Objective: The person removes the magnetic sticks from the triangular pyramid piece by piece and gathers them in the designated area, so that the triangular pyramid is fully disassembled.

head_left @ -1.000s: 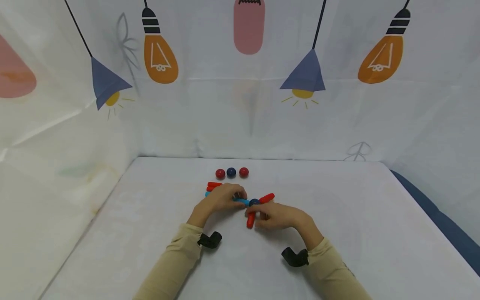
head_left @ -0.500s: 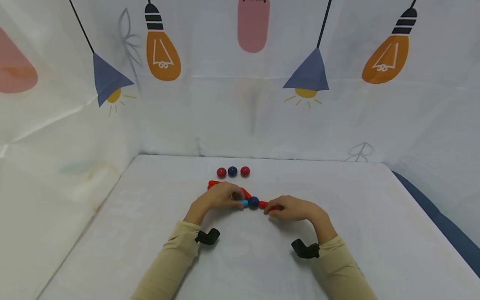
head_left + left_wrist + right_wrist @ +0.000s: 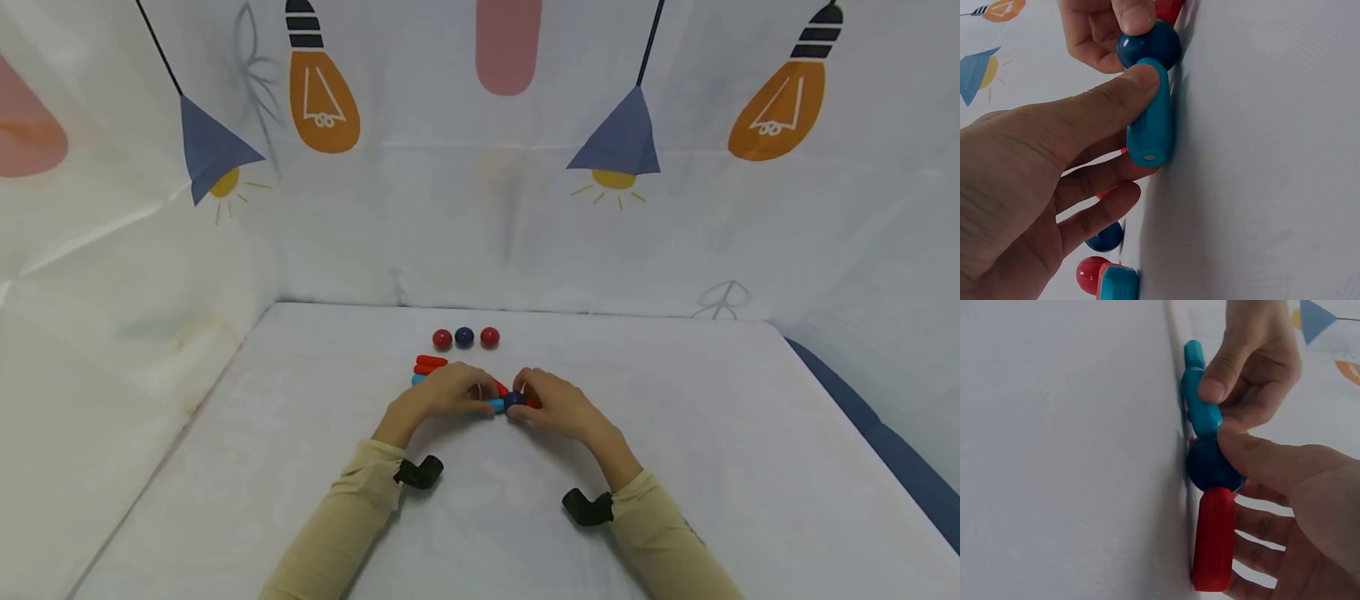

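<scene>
White table (image 3: 675,467): my left hand (image 3: 438,396) pinches the teal rod (image 3: 1150,115); my right hand (image 3: 558,404) grips the dark blue ball (image 3: 1210,465) joined to the red rod (image 3: 1213,540). Risk: the ball rolling away if my fingers slip.

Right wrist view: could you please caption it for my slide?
Right hand holds dark blue ball joining blue rod and red rod.

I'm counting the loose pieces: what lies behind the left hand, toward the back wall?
Behind the left hand lie red sticks and a blue stick's end; further back, three balls in a row. The hand covers the rest of those sticks.
</scene>
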A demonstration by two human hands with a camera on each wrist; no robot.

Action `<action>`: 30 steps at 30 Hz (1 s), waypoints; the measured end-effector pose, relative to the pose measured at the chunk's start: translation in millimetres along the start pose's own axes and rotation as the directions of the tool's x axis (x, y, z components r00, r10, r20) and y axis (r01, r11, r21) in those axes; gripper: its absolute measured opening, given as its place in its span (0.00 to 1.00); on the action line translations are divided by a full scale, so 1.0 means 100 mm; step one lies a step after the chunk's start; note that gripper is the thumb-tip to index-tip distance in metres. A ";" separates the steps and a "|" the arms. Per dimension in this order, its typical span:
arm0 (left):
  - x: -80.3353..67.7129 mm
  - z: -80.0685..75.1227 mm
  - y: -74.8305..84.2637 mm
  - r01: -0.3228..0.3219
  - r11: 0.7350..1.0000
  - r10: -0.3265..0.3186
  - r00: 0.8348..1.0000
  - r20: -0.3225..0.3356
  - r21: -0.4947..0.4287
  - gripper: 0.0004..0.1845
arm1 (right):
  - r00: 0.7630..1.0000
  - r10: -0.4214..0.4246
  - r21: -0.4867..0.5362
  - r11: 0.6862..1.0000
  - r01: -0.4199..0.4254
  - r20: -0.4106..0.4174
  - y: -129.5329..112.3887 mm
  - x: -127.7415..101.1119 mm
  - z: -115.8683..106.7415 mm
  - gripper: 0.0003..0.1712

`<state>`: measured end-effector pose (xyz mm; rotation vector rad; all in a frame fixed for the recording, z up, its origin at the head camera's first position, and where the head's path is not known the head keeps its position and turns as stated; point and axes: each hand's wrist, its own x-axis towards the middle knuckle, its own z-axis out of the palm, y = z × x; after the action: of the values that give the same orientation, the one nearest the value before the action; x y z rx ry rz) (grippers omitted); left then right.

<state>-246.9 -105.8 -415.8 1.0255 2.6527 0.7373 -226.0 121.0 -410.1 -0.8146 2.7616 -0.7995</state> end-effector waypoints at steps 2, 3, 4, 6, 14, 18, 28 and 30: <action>-0.01 -0.01 -0.01 -0.012 1.000 0.012 1.000 0.006 -0.006 0.10 | 1.000 0.016 0.002 1.000 -0.016 0.005 -0.01 0.01 0.02 0.18; -0.01 -0.02 -0.01 -0.017 1.000 0.018 1.000 0.012 -0.018 0.10 | 1.000 0.024 0.006 1.000 -0.024 0.004 -0.02 0.01 0.03 0.18; -0.01 -0.02 -0.01 -0.022 0.999 0.022 0.999 0.023 -0.024 0.10 | 0.999 0.037 0.009 0.999 -0.037 0.004 -0.02 0.01 0.03 0.17; -0.03 -0.04 -0.01 -0.035 0.999 0.036 0.999 0.041 -0.039 0.09 | 0.999 0.040 -0.007 0.999 -0.040 0.001 -0.02 0.01 0.03 0.17; -0.14 -0.19 -0.04 0.017 0.999 -0.016 1.000 0.024 -0.048 0.08 | 0.996 0.091 -0.038 0.995 -0.092 -0.019 -0.05 0.03 0.07 0.17; -0.22 -0.31 -0.10 0.059 0.996 -0.059 0.998 0.000 -0.071 0.07 | 0.992 0.124 -0.042 0.991 -0.125 -0.014 -0.06 0.04 0.08 0.18; -0.42 -0.49 -0.31 0.104 0.989 -0.111 0.992 -0.062 -0.109 0.08 | 0.989 0.148 -0.015 0.989 -0.147 0.020 -0.06 0.01 0.05 0.17; -0.46 -0.52 -0.33 0.116 0.988 -0.123 0.990 -0.072 -0.105 0.08 | 0.989 0.143 -0.009 0.990 -0.143 0.022 -0.06 0.01 0.05 0.17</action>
<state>-250.1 -177.0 -388.0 0.8199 2.6830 0.8922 -222.9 113.9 -410.8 -0.6140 2.7669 -0.7492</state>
